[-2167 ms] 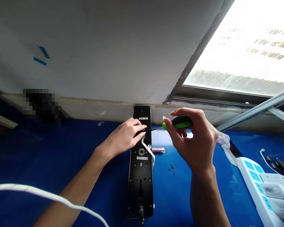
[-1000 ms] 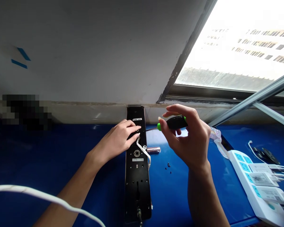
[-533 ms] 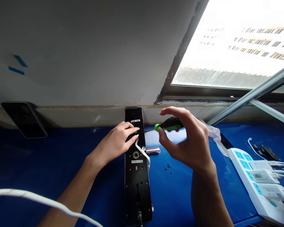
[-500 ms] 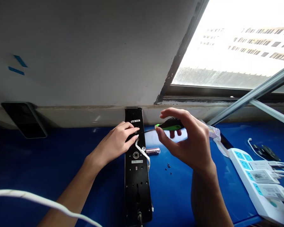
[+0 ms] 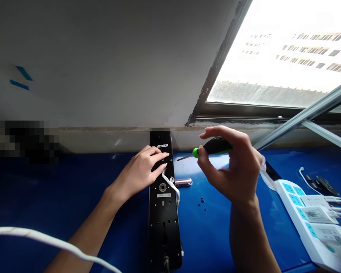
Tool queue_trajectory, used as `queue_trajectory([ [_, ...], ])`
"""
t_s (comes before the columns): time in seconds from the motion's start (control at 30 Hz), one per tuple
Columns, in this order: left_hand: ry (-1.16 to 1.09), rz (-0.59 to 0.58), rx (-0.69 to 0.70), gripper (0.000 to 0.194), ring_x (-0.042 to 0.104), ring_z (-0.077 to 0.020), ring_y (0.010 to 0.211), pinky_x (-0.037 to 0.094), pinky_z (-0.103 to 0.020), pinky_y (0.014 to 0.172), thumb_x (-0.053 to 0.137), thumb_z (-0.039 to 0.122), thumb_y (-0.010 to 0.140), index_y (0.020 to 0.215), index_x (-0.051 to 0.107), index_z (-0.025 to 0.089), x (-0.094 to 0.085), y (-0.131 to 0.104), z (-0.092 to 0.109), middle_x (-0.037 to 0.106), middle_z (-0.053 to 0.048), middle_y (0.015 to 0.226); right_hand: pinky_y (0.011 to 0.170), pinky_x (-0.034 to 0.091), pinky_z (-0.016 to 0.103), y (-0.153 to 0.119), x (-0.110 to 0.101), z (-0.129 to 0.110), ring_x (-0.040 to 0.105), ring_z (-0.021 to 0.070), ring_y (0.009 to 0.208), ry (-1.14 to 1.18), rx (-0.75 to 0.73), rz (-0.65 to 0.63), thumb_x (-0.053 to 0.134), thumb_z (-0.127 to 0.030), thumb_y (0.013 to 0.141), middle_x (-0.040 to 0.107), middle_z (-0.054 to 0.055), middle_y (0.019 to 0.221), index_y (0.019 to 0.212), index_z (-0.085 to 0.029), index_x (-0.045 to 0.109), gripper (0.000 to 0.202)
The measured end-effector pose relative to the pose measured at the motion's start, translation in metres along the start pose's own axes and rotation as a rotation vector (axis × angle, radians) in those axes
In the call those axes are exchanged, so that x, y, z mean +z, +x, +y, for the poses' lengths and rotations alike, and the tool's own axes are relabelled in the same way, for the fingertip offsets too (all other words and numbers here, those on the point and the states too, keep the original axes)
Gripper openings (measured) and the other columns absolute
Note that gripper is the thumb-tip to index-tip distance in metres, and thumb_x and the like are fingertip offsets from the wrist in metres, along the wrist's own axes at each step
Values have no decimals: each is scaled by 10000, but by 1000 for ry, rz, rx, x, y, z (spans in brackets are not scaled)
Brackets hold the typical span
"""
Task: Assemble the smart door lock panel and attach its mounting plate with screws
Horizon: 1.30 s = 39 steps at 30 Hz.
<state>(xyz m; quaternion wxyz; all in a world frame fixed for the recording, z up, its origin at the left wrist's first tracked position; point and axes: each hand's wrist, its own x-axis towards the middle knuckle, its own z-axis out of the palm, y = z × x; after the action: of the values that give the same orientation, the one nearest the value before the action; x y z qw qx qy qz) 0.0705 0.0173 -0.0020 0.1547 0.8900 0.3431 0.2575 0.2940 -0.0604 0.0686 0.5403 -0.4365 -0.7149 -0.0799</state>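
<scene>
A long black metal panel (image 5: 160, 212) lies lengthwise on the blue table. My left hand (image 5: 143, 167) rests on its upper part, thumb and fingers apart, near a white cable (image 5: 172, 184) that crosses the panel. My right hand (image 5: 233, 167) holds a screwdriver (image 5: 216, 145) with a black and green handle. The screwdriver's shaft points left, its tip just right of the panel and not touching it. Several tiny black screws (image 5: 202, 200) lie on the table between the panel and my right forearm.
A pinkish cylinder (image 5: 183, 182) lies against the panel's right side. At the right is a white power strip (image 5: 294, 218) with plugs and cables. A white cable (image 5: 45, 240) crosses my left forearm. Metal bars (image 5: 304, 113) slant before the window.
My right hand has moved right with the screwdriver, and the tip has come away from the panel's edge. My left hand has barely moved.
</scene>
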Motion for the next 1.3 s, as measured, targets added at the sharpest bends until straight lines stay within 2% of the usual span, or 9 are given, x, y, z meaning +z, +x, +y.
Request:
queue_trajectory([
  [0.17, 1, 72, 39, 291, 607, -263, 1183, 595, -441, 995, 653, 239, 995, 1276, 726, 222, 8, 2, 7, 696, -87, 1205, 834, 664, 456, 1, -5, -1, 755, 250, 942, 4, 39, 14, 727, -73, 835, 749, 21, 1098, 1274, -372, 628, 541],
  [0.3, 9, 77, 7, 241, 602, -267, 1150, 607, -449, 959, 658, 215, 986, 1208, 748, 186, 14, 4, 14, 702, -96, 1170, 854, 651, 421, 0, 1, 0, 743, 224, 944, 8, 32, -23, 706, -60, 852, 753, 34, 1087, 1249, -315, 640, 477],
  [0.53, 41, 75, -8, 252, 594, -272, 1163, 606, -450, 960, 666, 209, 981, 1221, 738, 180, 15, 3, 14, 696, -96, 1187, 873, 647, 398, -2, 12, 6, 744, 201, 960, 17, -4, -30, 688, -76, 873, 756, 42, 1078, 1211, -262, 661, 387],
  [0.7, 36, 87, -21, 254, 601, -272, 1157, 608, -453, 956, 667, 226, 984, 1225, 736, 187, 16, 3, 14, 699, -95, 1182, 853, 662, 419, -1, 6, 2, 747, 225, 963, 6, -40, 13, 716, -72, 848, 758, 39, 1076, 1228, -286, 657, 440],
  [0.8, 19, 134, 1, 252, 594, -275, 1167, 598, -460, 978, 681, 248, 982, 1221, 740, 195, 17, 4, 16, 701, -94, 1172, 842, 672, 436, -1, 1, -4, 750, 242, 957, 10, -16, 30, 723, -61, 845, 758, 34, 1096, 1254, -334, 644, 498],
  [0.97, -25, 208, 86, 149, 595, -255, 1083, 592, -436, 925, 645, 211, 1005, 1077, 775, 199, 18, 5, 21, 720, -83, 1065, 801, 678, 447, -2, -6, -13, 755, 249, 933, 23, 7, 36, 735, -91, 851, 762, 7, 1103, 1266, -386, 631, 520],
  [1.07, -1, 168, 105, 126, 595, -244, 1031, 587, -415, 899, 642, 168, 999, 1013, 767, 173, 17, 5, 25, 722, -78, 999, 814, 667, 436, 0, -13, -14, 751, 242, 926, 7, 10, 40, 742, -92, 841, 761, 7, 1080, 1241, -370, 645, 496],
  [1.17, 47, 116, 155, 126, 592, -249, 1048, 574, -422, 915, 633, 162, 1003, 1006, 759, 156, 16, 3, 33, 720, -82, 998, 795, 653, 395, 2, -27, -12, 745, 216, 870, -49, 31, -42, 732, -92, 842, 760, 12, 1026, 1203, -325, 659, 435],
  [1.3, 113, 144, 239, 170, 567, -285, 1148, 540, -467, 966, 593, 161, 1022, 985, 758, 180, 18, -3, 55, 724, -87, 1005, 687, 616, 295, 0, -54, -7, 706, 146, 727, -127, 79, -287, 718, -108, 849, 748, -2, 930, 1183, -253, 667, 367],
])
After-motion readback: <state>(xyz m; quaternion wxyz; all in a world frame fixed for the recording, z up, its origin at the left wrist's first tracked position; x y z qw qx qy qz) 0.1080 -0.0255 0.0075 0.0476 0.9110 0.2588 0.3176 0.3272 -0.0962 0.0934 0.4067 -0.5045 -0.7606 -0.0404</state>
